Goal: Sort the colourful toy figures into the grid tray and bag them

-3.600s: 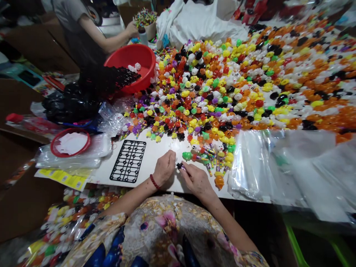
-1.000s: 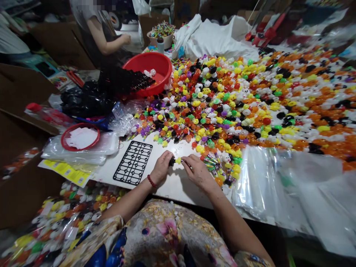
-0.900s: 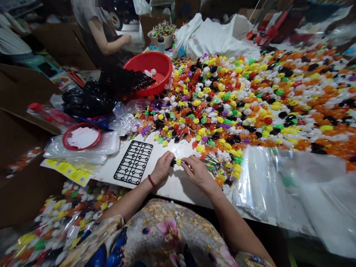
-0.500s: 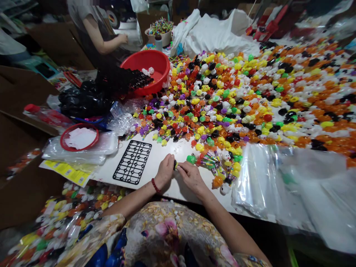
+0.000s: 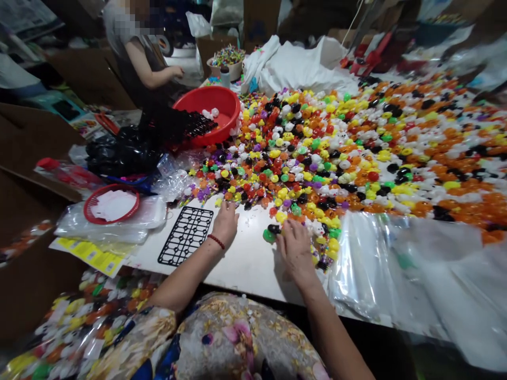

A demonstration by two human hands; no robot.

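Note:
My left hand [image 5: 225, 224], with a red bead bracelet on its wrist, reaches to the near edge of a big heap of small plastic toys [image 5: 277, 163]. Its thumb stands apart from the fingers, and the fingertips are beside a yellow piece [image 5: 218, 202]. My right hand [image 5: 295, 245] lies over a smaller bunch of toys [image 5: 331, 248], fingers curled down. From its fingertips a small black-headed toy [image 5: 274, 229] sticks out to the left; the rest of it is hidden under the hand. Just below that is a green toy head [image 5: 269, 236].
A black plastic grid [image 5: 185, 236] lies left of my left hand. Clear plastic bags [image 5: 356, 264] lie at the right. A red basket [image 5: 112, 204], a red basin [image 5: 222, 108] and a black bag [image 5: 119, 150] are at the left. Another person [image 5: 138, 60] works beyond.
My hands were together on a small black-and-yellow piece and have parted. The left has moved up and left to the heap's edge. The right has moved right onto the smaller bunch.

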